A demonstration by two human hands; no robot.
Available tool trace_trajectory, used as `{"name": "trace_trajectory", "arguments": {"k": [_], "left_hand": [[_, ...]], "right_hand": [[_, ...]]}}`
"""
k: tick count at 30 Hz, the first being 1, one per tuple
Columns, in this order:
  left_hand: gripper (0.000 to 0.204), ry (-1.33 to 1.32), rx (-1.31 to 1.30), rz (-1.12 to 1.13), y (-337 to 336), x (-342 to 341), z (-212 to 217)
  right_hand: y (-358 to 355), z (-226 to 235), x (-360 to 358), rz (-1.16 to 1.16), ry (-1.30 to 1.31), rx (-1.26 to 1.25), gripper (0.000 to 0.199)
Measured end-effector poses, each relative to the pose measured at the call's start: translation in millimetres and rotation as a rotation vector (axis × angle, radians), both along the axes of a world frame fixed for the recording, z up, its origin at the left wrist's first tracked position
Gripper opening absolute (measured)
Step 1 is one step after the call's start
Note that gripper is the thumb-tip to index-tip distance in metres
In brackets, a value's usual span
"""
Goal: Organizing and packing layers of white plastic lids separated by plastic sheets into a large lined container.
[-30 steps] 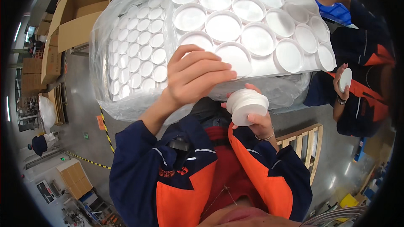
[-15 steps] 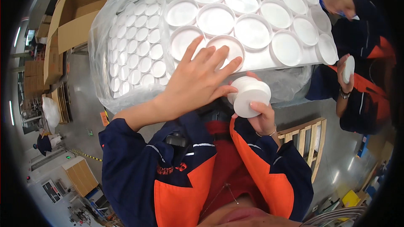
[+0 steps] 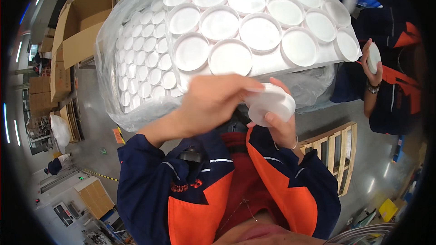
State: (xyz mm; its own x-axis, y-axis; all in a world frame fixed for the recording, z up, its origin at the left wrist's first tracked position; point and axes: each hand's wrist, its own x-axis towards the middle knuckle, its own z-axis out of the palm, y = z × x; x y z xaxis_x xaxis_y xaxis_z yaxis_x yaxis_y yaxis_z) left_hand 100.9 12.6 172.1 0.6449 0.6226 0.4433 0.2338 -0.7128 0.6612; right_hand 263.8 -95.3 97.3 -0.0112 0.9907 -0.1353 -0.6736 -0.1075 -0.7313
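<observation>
My right hand (image 3: pixel 284 129) is closed round a short stack of thin white round discs (image 3: pixel 265 111), thumb across the front one. My left hand (image 3: pixel 215 97), blurred by motion, meets the stack's upper left edge. Its fingertips are pinched at a disc there, and how many discs they grip is hidden. Just beyond my hands, rows of shallow white round lids (image 3: pixel 230 58) lie with their rims up on a white sheet (image 3: pixel 268 66). The nearest row sits above my left hand.
To the left, smaller white round caps (image 3: pixel 142 72) stand in clear plastic wrap (image 3: pixel 106 63). A co-worker's hand (image 3: pixel 373 75) at right holds a white disc (image 3: pixel 374 58). An open cardboard box (image 3: pixel 84 36) is at far left, a wooden pallet (image 3: pixel 334 152) at lower right.
My left hand has come back from the nearest lid, where its fingers were spread, to the disc stack, and its fingers have drawn together. The right hand still holds the stack.
</observation>
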Motion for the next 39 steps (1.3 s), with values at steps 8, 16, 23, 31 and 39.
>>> {"name": "trace_trajectory", "arguments": {"k": [8,16,23,31,39], "left_hand": [[0.028,0.426,0.436,-0.016,72.3,30.1,1.3],[0.051,0.703,0.442,-0.022,41.5,36.6,5.9],[0.049,0.716,0.471,-0.075,59.5,46.6,0.6],[0.033,0.608,0.558,-0.088,60.4,49.2,20.1],[0.031,0.202,0.016,-0.149,2.8,3.4,-4.4]], "right_hand": [[4.4,-9.3,8.6,0.082,0.139,-0.037,0.071],[15.2,-17.7,21.2,0.124,0.146,-0.024,0.068],[13.9,-15.5,11.5,0.161,0.167,-0.041,0.068],[18.4,-2.7,-2.7,-0.081,0.116,-0.063,0.07],[16.3,-5.8,-20.5,-0.117,-0.003,0.06,0.075]]}}
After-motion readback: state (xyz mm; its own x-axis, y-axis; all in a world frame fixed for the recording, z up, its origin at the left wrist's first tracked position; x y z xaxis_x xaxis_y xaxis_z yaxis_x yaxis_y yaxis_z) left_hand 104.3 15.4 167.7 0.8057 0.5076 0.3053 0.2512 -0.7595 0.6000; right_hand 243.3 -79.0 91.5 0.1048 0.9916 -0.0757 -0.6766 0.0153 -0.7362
